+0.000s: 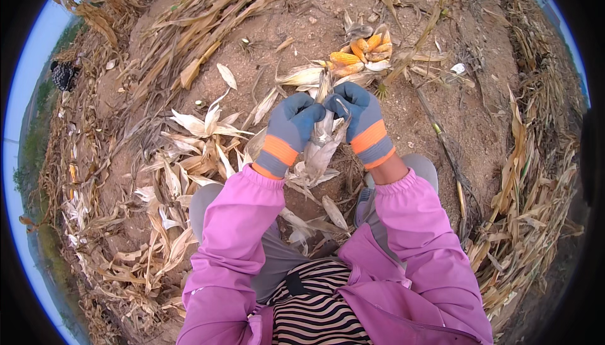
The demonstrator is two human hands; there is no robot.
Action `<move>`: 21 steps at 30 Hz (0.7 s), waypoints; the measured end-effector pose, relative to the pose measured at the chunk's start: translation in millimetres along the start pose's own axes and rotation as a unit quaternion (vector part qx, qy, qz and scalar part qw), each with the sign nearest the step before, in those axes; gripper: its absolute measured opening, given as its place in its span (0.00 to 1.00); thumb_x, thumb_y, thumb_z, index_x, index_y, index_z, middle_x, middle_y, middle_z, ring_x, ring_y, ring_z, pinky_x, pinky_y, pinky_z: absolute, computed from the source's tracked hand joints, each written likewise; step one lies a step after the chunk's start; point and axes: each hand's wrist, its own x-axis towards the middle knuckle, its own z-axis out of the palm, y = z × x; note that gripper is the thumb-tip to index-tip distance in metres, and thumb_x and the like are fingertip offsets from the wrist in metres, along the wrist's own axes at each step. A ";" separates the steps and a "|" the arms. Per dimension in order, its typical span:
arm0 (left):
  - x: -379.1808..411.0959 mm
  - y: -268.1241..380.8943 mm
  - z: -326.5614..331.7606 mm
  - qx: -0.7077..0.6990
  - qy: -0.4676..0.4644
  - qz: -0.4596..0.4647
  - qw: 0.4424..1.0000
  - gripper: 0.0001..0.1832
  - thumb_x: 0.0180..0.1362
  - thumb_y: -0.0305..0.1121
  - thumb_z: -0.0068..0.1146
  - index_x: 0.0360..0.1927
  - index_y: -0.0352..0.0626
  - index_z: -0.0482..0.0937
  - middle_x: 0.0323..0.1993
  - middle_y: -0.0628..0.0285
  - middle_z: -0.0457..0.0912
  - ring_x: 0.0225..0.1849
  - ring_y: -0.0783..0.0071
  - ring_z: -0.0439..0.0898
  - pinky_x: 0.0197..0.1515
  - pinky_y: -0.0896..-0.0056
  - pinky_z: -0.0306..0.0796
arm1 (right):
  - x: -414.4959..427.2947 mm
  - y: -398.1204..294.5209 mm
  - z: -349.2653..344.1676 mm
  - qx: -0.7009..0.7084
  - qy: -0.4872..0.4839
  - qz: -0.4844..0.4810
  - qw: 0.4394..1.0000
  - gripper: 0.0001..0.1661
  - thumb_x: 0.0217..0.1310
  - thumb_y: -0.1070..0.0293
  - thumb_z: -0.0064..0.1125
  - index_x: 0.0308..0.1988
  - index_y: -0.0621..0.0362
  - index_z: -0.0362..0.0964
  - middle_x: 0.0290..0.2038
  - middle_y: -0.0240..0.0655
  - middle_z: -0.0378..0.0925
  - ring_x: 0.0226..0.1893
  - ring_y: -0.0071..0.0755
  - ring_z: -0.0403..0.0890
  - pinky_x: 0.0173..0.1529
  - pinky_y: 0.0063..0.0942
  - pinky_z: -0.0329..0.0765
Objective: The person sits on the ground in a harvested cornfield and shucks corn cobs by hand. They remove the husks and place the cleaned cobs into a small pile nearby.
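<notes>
Both of my hands wear blue-grey work gloves with orange-banded cuffs. My left hand [294, 120] and my right hand [358, 110] pinch the upper end of a dry corn ear in its husk [323, 149], one from each side. Pale husk leaves wrap the ear and hang down between my knees. No kernels show on it, and my fingers partly cover its tip. Just beyond my hands lies a small heap of bare yellow corn cobs [349, 59], with some husk leaves among them.
Loose pale husks [189, 151] are scattered to my left. Cut dry corn stalks [212, 19] lie at the upper left, and a long row of stalks [524, 222] runs along the right. A thin stalk [442, 134] crosses the bare soil [425, 108]. Far left is a dark dotted shape [64, 75], unclear.
</notes>
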 end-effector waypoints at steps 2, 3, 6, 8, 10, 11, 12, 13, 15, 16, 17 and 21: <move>-0.5 3.6 0.0 -0.031 -0.006 -0.019 0.999 0.05 0.48 0.29 0.53 0.25 0.38 0.76 0.19 0.71 0.72 0.22 0.85 0.67 0.24 0.83 0.60 | 0.4 0.9 -2.1 0.050 -0.018 0.023 0.998 0.04 0.52 0.74 0.54 0.29 0.64 0.70 0.25 0.29 0.74 0.24 0.19 0.72 0.29 0.16 0.69; -0.8 5.3 -0.4 -0.049 -0.010 -0.030 0.998 0.05 0.48 0.29 0.53 0.25 0.38 0.76 0.19 0.71 0.72 0.22 0.86 0.66 0.24 0.83 0.59 | 0.0 1.4 -2.2 0.074 -0.023 0.029 0.997 0.04 0.52 0.74 0.54 0.30 0.64 0.70 0.25 0.30 0.74 0.25 0.20 0.72 0.29 0.16 0.70; -0.6 6.6 -2.7 -0.091 -0.025 -0.055 0.994 0.04 0.48 0.29 0.54 0.24 0.40 0.76 0.18 0.73 0.71 0.21 0.87 0.66 0.23 0.85 0.58 | -0.3 3.9 -2.9 0.130 -0.035 0.049 0.990 0.04 0.53 0.75 0.53 0.31 0.64 0.69 0.26 0.31 0.74 0.26 0.20 0.73 0.31 0.17 0.71; 0.8 3.5 -4.7 -0.105 -0.039 -0.063 0.992 0.04 0.48 0.30 0.54 0.24 0.40 0.76 0.18 0.73 0.71 0.20 0.87 0.65 0.22 0.85 0.57 | 2.5 6.8 -5.1 0.145 -0.039 0.065 0.986 0.03 0.54 0.75 0.52 0.32 0.63 0.69 0.27 0.31 0.74 0.26 0.20 0.74 0.32 0.17 0.71; 0.7 6.1 -5.8 -0.120 -0.049 -0.085 0.988 0.05 0.49 0.30 0.54 0.25 0.40 0.76 0.18 0.74 0.71 0.20 0.88 0.65 0.22 0.86 0.57 | 3.8 10.1 -8.4 0.169 -0.051 0.065 0.982 0.03 0.54 0.75 0.52 0.32 0.63 0.69 0.27 0.31 0.74 0.26 0.20 0.74 0.32 0.17 0.71; 0.7 7.1 -6.2 -0.127 -0.054 -0.096 0.986 0.05 0.49 0.30 0.54 0.25 0.40 0.76 0.18 0.74 0.71 0.20 0.88 0.65 0.22 0.86 0.57 | 4.0 10.7 -9.4 0.181 -0.056 0.065 0.980 0.03 0.55 0.75 0.52 0.32 0.63 0.69 0.27 0.30 0.74 0.27 0.20 0.73 0.32 0.17 0.71; 0.9 6.8 -7.4 -0.126 -0.058 -0.102 0.985 0.05 0.49 0.30 0.53 0.26 0.40 0.76 0.19 0.74 0.71 0.20 0.88 0.66 0.23 0.86 0.57 | 4.1 10.2 -8.9 0.177 -0.054 0.068 0.980 0.03 0.55 0.74 0.52 0.32 0.63 0.69 0.27 0.30 0.74 0.27 0.20 0.73 0.33 0.17 0.71; 1.3 6.1 -8.5 -0.125 -0.063 -0.107 0.984 0.05 0.49 0.30 0.53 0.27 0.40 0.76 0.19 0.73 0.71 0.20 0.87 0.66 0.23 0.86 0.58 | 4.1 9.2 -8.4 0.173 -0.051 0.070 0.981 0.04 0.54 0.74 0.52 0.32 0.63 0.69 0.26 0.30 0.74 0.27 0.20 0.73 0.33 0.17 0.71; 1.1 6.8 -6.9 -0.109 -0.053 -0.091 0.988 0.06 0.50 0.30 0.53 0.28 0.39 0.75 0.21 0.72 0.73 0.21 0.87 0.67 0.24 0.86 0.59 | 4.7 8.6 -9.5 0.154 -0.053 0.065 0.985 0.04 0.54 0.73 0.53 0.32 0.63 0.69 0.26 0.29 0.73 0.27 0.20 0.73 0.33 0.17 0.70; -0.2 8.6 -3.2 -0.094 -0.039 -0.070 0.992 0.06 0.50 0.30 0.54 0.29 0.39 0.75 0.22 0.72 0.73 0.22 0.86 0.68 0.25 0.86 0.61 | 5.7 8.9 -11.7 0.139 -0.057 0.058 0.987 0.04 0.54 0.73 0.53 0.31 0.63 0.70 0.26 0.29 0.73 0.27 0.19 0.72 0.33 0.17 0.70; -0.7 9.6 -1.1 -0.080 -0.025 -0.048 0.995 0.06 0.50 0.30 0.54 0.30 0.38 0.75 0.23 0.71 0.74 0.23 0.86 0.69 0.26 0.86 0.62 | 6.2 9.0 -13.1 0.124 -0.061 0.050 0.989 0.05 0.54 0.73 0.53 0.31 0.62 0.70 0.26 0.29 0.73 0.27 0.19 0.72 0.34 0.17 0.70; 2.0 4.8 -4.3 -0.042 -0.004 0.005 0.999 0.08 0.50 0.29 0.55 0.33 0.37 0.74 0.26 0.67 0.77 0.27 0.84 0.73 0.30 0.84 0.65 | 4.3 8.8 -7.6 0.006 -0.064 0.038 0.997 0.05 0.52 0.73 0.52 0.31 0.63 0.70 0.27 0.28 0.72 0.28 0.18 0.70 0.33 0.16 0.68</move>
